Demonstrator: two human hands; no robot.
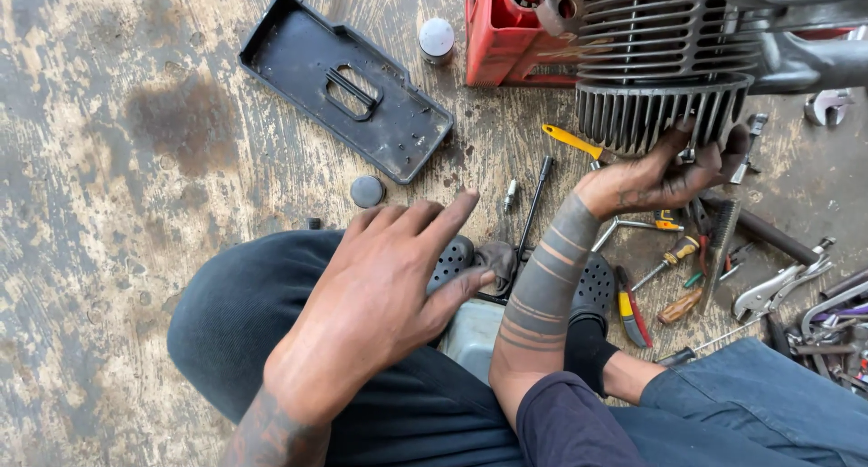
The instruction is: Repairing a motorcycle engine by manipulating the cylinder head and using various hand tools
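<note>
My right hand [665, 173] reaches up under a dark finned engine cylinder [660, 65], fingers curled against the bottom fins. Whether it grips anything small there is hidden. My left hand [384, 286] hovers over my left knee with fingers spread and nothing in it. Below the engine, scattered tools lie on the floor: a yellow-handled screwdriver [571, 141], a spark plug [509, 196], a black socket driver [535, 205] and pliers [778, 291].
A black plastic cover [348, 87] lies upside down at upper left. Near it are a grey round cap [367, 191] and a small white-topped can [437, 39]. A red crate [506, 33] stands behind the engine. More hand tools [674, 277] crowd the right.
</note>
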